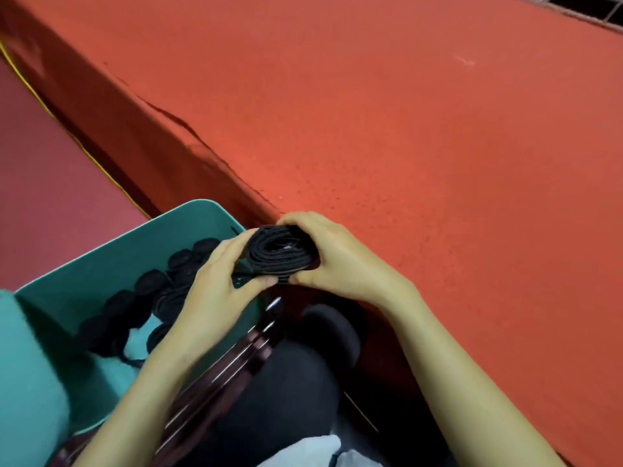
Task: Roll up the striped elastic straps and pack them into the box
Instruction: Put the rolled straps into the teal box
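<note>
Left hand (pixel 215 284) and right hand (pixel 337 261) both grip one roll (pixel 278 252) with curled fingers. It is black and tightly coiled, layered edge up, held at the table's (pixel 404 129) near edge, just beside the teal box (pixel 111 251), where more rolls (pixel 151 284) lie.

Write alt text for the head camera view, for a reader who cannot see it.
The left hand and the right hand together grip a rolled dark strap at the edge of a red surface. At lower left, a teal box holds several more dark rolls.
</note>
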### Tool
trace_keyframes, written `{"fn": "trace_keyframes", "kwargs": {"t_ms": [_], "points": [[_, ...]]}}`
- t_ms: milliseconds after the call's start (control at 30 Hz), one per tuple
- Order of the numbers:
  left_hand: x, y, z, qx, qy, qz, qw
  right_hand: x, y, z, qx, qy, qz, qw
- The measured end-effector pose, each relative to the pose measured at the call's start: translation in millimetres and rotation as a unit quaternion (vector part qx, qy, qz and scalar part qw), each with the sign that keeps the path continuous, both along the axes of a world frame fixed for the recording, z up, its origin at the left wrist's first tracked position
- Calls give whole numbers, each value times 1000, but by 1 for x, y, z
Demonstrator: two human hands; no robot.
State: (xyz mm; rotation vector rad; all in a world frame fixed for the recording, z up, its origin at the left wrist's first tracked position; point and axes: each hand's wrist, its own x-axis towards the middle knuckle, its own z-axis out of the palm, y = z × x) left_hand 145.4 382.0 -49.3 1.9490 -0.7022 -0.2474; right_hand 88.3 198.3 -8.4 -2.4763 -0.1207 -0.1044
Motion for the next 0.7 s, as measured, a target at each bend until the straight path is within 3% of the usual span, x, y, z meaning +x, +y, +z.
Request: {"fn": "trace_keyframes", "kwargs": {"t_ms": [300,533,700], "points": [[21,80,-19,145,85,147,975,83,83,-40,-28,92,122,988],[28,96,-61,119,156,288,937,128,126,-64,-11,146,165,975],[32,96,-90,194,348,265,878,150,141,-83,-2,178,184,967]]}}
